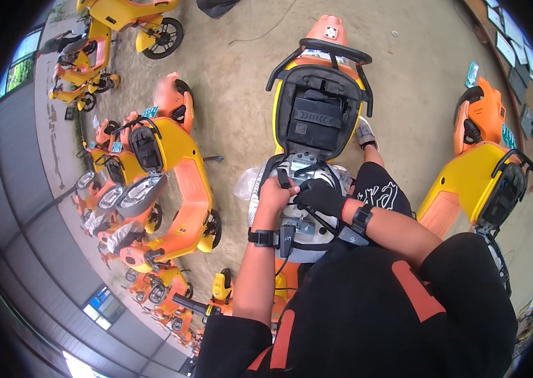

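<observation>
An orange and yellow scooter [336, 57] stands right in front of me with its seat [317, 116] flipped up, showing the black underside. Below it the open compartment [301, 217] holds grey parts and black cables. My bare left hand [274, 192] is closed around a small black plug or cable end at the compartment's left rim. My right hand [321, 195], in a black glove, grips black cables in the middle of the compartment. Both wrists wear black bands. What lies under my hands is hidden.
Several more orange and yellow scooters [172, 170] stand in rows to my left, some with seats raised. Another scooter [484, 170] stands close on my right. My black-clad knee [380, 189] rests beside the compartment. Dark panels [525, 69] lie at the far right on the concrete floor.
</observation>
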Available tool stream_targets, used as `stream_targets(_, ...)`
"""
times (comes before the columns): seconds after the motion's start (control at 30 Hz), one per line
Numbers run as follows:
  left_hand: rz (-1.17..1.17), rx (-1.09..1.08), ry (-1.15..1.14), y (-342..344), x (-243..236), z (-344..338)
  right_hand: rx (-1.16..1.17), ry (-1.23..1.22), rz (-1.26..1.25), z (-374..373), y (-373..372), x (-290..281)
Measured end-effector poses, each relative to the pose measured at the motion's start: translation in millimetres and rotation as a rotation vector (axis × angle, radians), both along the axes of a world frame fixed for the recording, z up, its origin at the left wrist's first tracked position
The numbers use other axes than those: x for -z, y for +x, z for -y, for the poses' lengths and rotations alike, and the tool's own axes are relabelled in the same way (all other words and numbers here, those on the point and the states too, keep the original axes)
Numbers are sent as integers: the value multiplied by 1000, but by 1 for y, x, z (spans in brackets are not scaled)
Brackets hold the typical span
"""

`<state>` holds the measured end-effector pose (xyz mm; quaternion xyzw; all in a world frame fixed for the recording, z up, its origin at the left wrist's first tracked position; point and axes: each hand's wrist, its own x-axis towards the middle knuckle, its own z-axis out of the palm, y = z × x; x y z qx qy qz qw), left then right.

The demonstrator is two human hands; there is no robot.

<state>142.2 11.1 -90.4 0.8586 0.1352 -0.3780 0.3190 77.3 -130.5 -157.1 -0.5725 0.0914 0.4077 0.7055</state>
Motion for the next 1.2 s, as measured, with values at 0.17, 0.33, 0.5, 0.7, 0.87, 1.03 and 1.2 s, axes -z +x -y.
stream_targets(0.17, -237, -68, 18, 4, -8, 7, -114, -316, 551, -4, -23, 7)
stream_targets(0.33, -296, 129, -186, 8, -7, -8, -18, -106, -72, 2, -14, -37)
stream_targets(0.5, -233, 246, 2, 6, -5, -20, 14, -189, -48, 6, -13, -51)
stream_targets(0.7, -471, 170, 71, 10, -9, 1, -13, -309, 516, 2, -34, -23)
stream_targets(0.87, -425, 140, 206, 6, 1, 9, 47, -267, 436, -9, -33, 14)
stream_targets(1.03, -227, 176, 352, -4, 29, -12, 219, 142, 232, 7, -4, -32)
stream_targets(1.2, -243, -32, 307, 7, 11, 7, 268, 188, 341, 11, -3, -33)
